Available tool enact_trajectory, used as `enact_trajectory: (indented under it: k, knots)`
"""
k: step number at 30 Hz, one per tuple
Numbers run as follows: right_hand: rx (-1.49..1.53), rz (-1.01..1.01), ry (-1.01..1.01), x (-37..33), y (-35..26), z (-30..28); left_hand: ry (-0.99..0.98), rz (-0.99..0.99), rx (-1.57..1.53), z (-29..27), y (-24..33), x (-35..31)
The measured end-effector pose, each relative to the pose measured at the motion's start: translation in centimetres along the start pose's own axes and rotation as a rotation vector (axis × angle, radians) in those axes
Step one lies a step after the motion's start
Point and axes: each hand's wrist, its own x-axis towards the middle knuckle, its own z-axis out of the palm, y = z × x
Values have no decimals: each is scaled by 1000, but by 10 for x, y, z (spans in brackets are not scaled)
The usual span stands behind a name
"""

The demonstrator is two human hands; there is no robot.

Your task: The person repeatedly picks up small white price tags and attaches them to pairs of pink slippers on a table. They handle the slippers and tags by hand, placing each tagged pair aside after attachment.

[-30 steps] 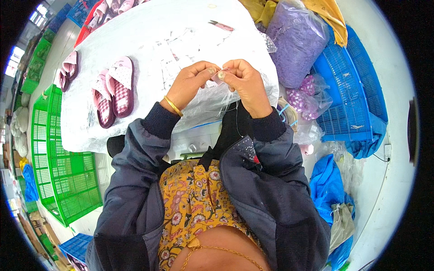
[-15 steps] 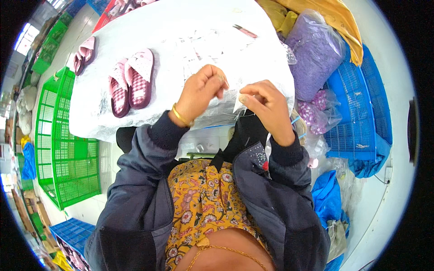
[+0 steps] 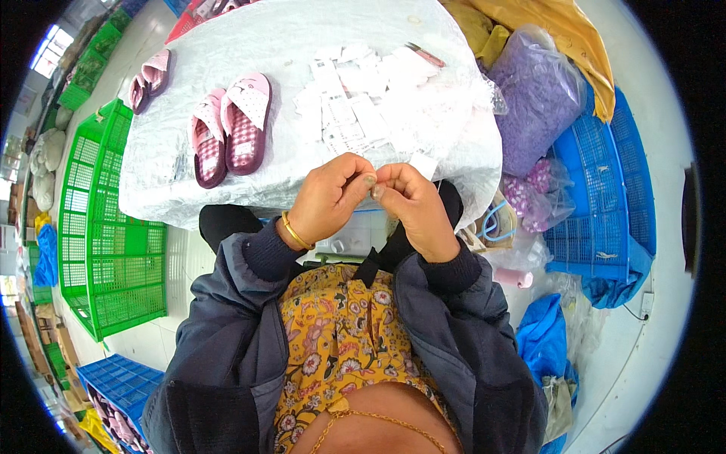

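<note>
My left hand (image 3: 330,193) and my right hand (image 3: 412,204) meet fingertip to fingertip at the near edge of a table covered in clear plastic sheet (image 3: 174,166). Between the pinched fingers sits something very small that I cannot make out. A gold bangle (image 3: 293,231) circles my left wrist. Just beyond my hands lies a scatter of several small white paper tags (image 3: 355,98). A pair of pink slippers (image 3: 231,129) rests on the table to the left.
A second pair of pink slippers (image 3: 149,77) lies at the far left of the table. A green crate (image 3: 106,227) stands on the left, blue crates (image 3: 605,197) on the right. A purple-filled plastic bag (image 3: 541,94) and yellow cloth (image 3: 560,30) lie at the right.
My hands have drawn back from over the table toward my body, fingertips now pinched together at the table's near edge. The view has shifted, showing more of the table.
</note>
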Motion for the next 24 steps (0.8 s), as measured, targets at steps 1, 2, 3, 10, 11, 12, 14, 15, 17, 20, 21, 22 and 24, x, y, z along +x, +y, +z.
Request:
enact_trajectory:
  k: [1,2,3,10,11,12,14,15,17,20,21,22,24]
  knots:
    - [14,7,6,2,2,-1,-1,3,-3,0,-3,1]
    - [4,11,0,1,3,-2,68,31,67,-2,-7,6]
    - [-5,14,-5,1,3,-4,136,60,136,-6,-14,15]
    - [-22,-40,-33,1,11,-1,197,346,964,-42,-101,82]
    - [-24,-42,-23,0,11,-2,150,368,993,-45,-104,87]
    - [-26,-45,-15,0,10,-3,103,388,1023,-48,-105,91]
    - [-22,-45,-7,-2,10,-5,91,551,1119,-48,-99,93]
    - [-16,-45,-8,-2,10,-6,82,545,1125,-48,-99,92]
    - [-8,-44,-12,-2,11,-5,66,534,1140,-49,-98,91]
    - [-3,-36,-20,-1,11,-2,130,586,1083,-51,-91,80]
    - [-2,-32,-24,-2,10,-1,143,587,1037,-52,-88,74]
    - [-1,-28,-26,-2,10,0,153,589,990,-53,-86,67]
    - [-16,-36,-20,-1,12,1,195,590,906,-52,-79,55]
